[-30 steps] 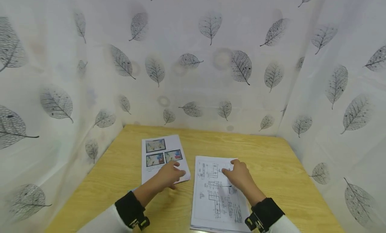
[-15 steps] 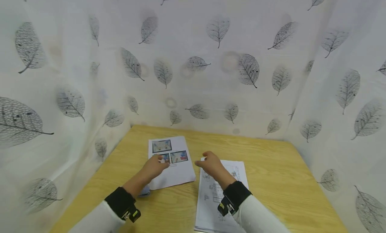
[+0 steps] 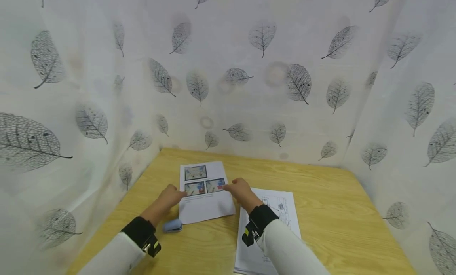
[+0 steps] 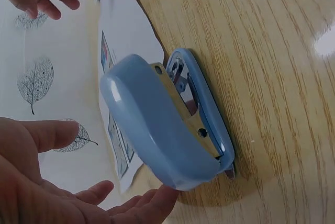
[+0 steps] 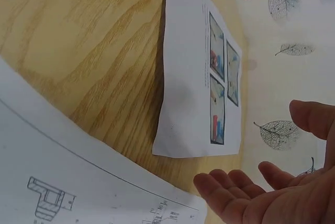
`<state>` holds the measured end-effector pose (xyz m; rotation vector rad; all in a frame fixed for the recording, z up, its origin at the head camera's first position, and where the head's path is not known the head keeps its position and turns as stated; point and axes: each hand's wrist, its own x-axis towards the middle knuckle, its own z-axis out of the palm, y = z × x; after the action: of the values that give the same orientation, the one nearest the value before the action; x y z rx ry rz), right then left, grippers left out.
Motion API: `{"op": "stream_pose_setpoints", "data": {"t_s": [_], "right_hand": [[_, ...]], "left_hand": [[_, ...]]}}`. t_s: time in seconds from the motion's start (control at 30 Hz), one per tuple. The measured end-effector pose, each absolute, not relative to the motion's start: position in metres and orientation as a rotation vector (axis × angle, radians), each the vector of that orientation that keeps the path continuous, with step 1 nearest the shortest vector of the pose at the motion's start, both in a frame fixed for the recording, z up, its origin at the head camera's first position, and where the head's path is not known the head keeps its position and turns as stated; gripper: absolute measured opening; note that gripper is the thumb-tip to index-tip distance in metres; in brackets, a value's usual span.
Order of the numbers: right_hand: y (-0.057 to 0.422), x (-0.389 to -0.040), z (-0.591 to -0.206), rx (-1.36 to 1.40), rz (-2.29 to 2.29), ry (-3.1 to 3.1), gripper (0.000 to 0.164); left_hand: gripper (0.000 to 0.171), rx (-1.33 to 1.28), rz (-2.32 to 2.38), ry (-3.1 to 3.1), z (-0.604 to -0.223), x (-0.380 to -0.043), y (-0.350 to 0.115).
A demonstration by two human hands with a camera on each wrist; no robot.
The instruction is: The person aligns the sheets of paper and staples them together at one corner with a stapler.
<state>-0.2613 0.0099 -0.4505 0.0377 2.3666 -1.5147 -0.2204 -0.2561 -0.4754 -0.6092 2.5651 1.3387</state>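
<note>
A white sheet printed with several photos lies flat on the wooden table. My left hand is at its left edge, and my right hand reaches its right edge beside the printed pictures. Both wrist views show the fingers spread and relaxed, with nothing gripped. Between my left forearm and the sheet's lower left corner sits a small blue stapler, its top arm raised off the base. Under my right wrist is a stack of papers with line drawings, partly covered by the forearm.
The wooden table extends to the right of the drawings. A pale curtain with leaf prints hangs behind the table and along both sides.
My right hand has moved left from the drawings' top right corner to the photo sheet. My left hand has shifted left off that sheet to its left edge, uncovering the stapler.
</note>
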Motion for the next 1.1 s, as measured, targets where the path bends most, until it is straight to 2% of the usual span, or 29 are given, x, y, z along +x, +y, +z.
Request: {"op": "stream_pose_setpoints", "data": {"t_s": [0.17,0.37,0.6,0.8,0.87,1.03,1.1], "right_hand": [[0.006,-0.265,-0.449,0.1,-1.56,2.355,0.065],[0.0,-0.268,-0.455,0.183,-1.592,2.333,0.053],[-0.005,-0.268,-0.46,0.261,-1.562,2.317,0.05],[-0.008,-0.265,-0.459,0.256,-1.524,2.335,0.05],[-0.01,-0.264,-0.459,0.244,-1.534,2.335,0.046],[-0.011,-0.263,-0.465,0.207,-1.529,2.389,0.038],[-0.01,-0.263,-0.468,0.194,-1.506,2.428,0.04]], "left_hand": [[0.073,-0.658,1.404,2.482,-0.471,-0.225,-0.254],[0.072,-0.661,1.459,2.429,-0.472,-0.23,-0.25],[0.056,-0.678,1.564,2.382,-0.477,-0.232,-0.247],[0.065,-0.737,1.573,2.353,-0.478,-0.232,-0.245],[0.059,-0.742,1.571,2.364,-0.48,-0.232,-0.245],[0.028,-0.663,1.586,2.431,-0.486,-0.228,-0.243],[0.025,-0.625,1.585,2.456,-0.489,-0.228,-0.242]]}}
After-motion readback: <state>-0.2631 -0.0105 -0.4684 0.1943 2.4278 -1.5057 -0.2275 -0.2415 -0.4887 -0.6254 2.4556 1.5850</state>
